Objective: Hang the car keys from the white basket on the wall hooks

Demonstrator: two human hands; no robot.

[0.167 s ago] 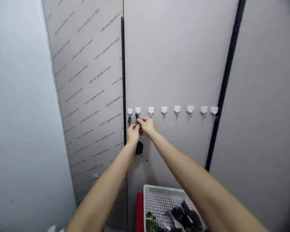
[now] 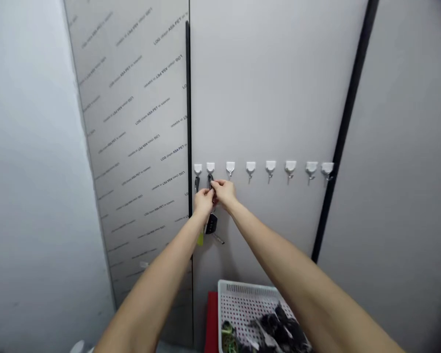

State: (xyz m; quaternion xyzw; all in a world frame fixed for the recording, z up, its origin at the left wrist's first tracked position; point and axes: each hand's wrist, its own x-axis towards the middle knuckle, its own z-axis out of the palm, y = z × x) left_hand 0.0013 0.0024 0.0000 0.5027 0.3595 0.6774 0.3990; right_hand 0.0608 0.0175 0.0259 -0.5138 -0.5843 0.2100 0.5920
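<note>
— Of what are the hook mounts [image 2: 270, 165] made?
— Smooth plastic is seen; the hooks [image 2: 250, 178] are metal-finished.
— And the key fob [image 2: 211, 224]?
— Plastic is suggested; the panel [image 2: 272, 98] behind is finished smooth, matt.

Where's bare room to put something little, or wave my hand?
In the white basket, holey bottom shows between its back wall and the dark bundle. On the grey panel, there's bare room for a hand above the white hooks, between the black strips. It's crowded at the two leftmost hooks, where the left hand, right hand and black fob bunch together.
</note>
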